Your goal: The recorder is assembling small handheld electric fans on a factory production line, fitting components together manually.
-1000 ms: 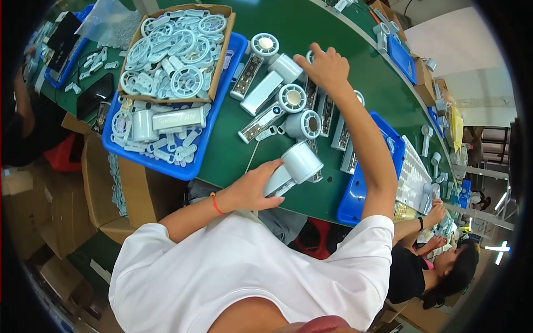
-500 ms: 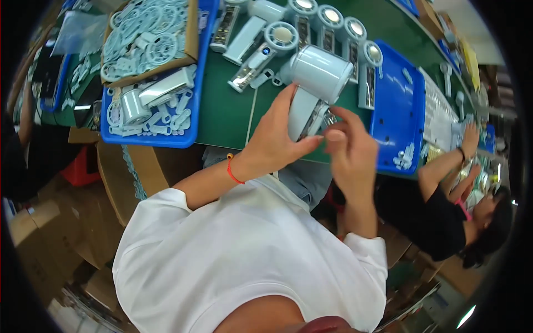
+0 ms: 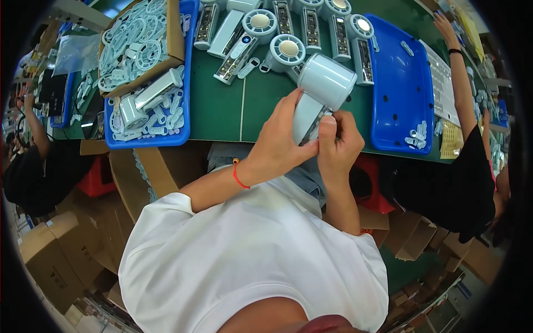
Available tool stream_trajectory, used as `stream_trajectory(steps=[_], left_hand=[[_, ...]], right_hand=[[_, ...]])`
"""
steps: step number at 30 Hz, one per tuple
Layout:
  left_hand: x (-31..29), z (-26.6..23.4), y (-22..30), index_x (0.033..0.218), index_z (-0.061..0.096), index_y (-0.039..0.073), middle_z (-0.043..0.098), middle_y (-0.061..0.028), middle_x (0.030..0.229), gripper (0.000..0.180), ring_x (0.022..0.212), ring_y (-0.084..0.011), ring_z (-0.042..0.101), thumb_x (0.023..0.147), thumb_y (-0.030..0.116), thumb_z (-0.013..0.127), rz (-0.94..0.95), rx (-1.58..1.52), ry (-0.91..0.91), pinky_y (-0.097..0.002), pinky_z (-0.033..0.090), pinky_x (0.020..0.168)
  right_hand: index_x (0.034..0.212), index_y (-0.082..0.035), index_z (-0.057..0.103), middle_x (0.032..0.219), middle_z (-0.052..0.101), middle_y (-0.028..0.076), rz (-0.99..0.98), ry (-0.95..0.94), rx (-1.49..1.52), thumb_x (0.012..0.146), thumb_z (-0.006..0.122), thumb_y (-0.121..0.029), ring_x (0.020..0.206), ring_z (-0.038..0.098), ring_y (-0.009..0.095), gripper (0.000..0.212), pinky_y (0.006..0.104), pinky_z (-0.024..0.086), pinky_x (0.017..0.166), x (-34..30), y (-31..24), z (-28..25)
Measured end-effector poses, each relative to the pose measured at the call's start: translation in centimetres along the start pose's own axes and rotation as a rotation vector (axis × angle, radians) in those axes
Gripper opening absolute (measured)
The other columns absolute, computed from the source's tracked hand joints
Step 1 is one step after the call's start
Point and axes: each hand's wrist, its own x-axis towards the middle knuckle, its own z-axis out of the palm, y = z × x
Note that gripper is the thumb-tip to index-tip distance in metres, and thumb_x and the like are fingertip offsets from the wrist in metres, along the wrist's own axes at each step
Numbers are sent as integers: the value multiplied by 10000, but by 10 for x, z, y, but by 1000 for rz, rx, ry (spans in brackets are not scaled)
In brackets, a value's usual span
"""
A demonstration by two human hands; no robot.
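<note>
Pale-blue hair dryer body [image 3: 319, 94] held over near edge of green tabletop [image 3: 222, 111], round head up, handle down. Head view: left hand [image 3: 280, 144] wrapped round handle from left, fingers closed on it. Right hand [image 3: 338, 145] touching handle from right, thumb and fingertips pinched at open side of handle; what they pinch too small to tell. Row of same dryer bodies [image 3: 288, 33] along far edge. Blue tray [image 3: 402, 83] at right edge, few small parts in near corner. Blue tray of white parts [image 3: 150, 116] left, cardboard box of rings [image 3: 139, 44] on it. Co-worker's arm [image 3: 458, 66] far right.
</note>
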Motion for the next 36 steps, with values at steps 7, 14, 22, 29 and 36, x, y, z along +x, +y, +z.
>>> stream_trajectory(steps=[7, 14, 22, 29, 36], left_hand=[[-3, -1, -2, 1270, 276, -83, 411, -248, 1207, 781, 1112, -369, 442, 667, 198, 686, -36, -44, 6, -383, 383, 920], [4, -8, -10, 1266, 295, -92, 410, -256, 1209, 798, 1138, -341, 425, 669, 253, 695, -71, -175, -153, -368, 365, 947], [4, -8, -4, 1214, 362, -60, 529, -182, 1040, 653, 939, -247, 541, 676, 161, 660, -50, -154, -118, -340, 425, 821], [11, -24, -10, 1168, 379, -91, 540, -265, 996, 629, 916, -377, 548, 672, 193, 642, 71, 120, -208, -379, 453, 786], [15, -27, -9, 1058, 439, -81, 584, -240, 900, 521, 790, -390, 578, 667, 192, 648, 92, 132, -421, -389, 471, 715]], right_hand=[[756, 7, 535, 602, 503, 33, -81, 71, 39, 821, 604, -241, 532, 445, 92, 265, 226, 368, 486, 2, 5, 3], [728, -21, 493, 620, 451, -34, 61, 33, 188, 860, 586, -235, 550, 376, 29, 268, 182, 301, 482, -2, 12, -4], [725, -33, 484, 613, 450, -30, 79, -12, 301, 849, 611, -265, 550, 379, 31, 291, 178, 306, 487, 0, 10, -4], [951, -83, 589, 976, 523, 77, -846, -153, -629, 704, 696, -382, 976, 477, 229, 402, 384, 361, 834, 29, -8, -48], [1130, -25, 514, 1099, 513, 98, -677, -988, -776, 524, 775, -192, 1072, 457, 270, 680, 421, 330, 966, 70, -40, -48]])
